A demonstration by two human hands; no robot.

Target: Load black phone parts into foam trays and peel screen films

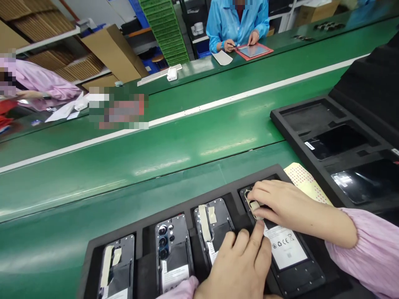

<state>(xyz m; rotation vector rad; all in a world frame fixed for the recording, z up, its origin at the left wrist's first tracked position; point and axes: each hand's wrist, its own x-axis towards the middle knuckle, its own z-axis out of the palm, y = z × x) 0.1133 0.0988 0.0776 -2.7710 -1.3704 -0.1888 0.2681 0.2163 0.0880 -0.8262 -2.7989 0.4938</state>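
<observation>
An open-backed phone (296,270) lies in the rightmost slot of a black foam tray (137,226), a white battery label showing. My right hand (277,203) bends over its camera end, thumb and fingers pinching a beige strip of masking tape (254,204) there. My left hand (240,261) rests palm down, its index fingertip touching the same phone's edge just below. Beside it, a second phone (222,211) carries two tape strips. Another phone (173,245) shows bare camera lenses, and the leftmost phone (120,265) is taped as well.
A second foam tray (280,120) with dark panels stands at right, next to a yellow dotted sheet (307,180). Beyond runs a green conveyor (174,145). Across it, a person in blue (238,25) handles a tablet-like panel; another in pink (43,81) works at left.
</observation>
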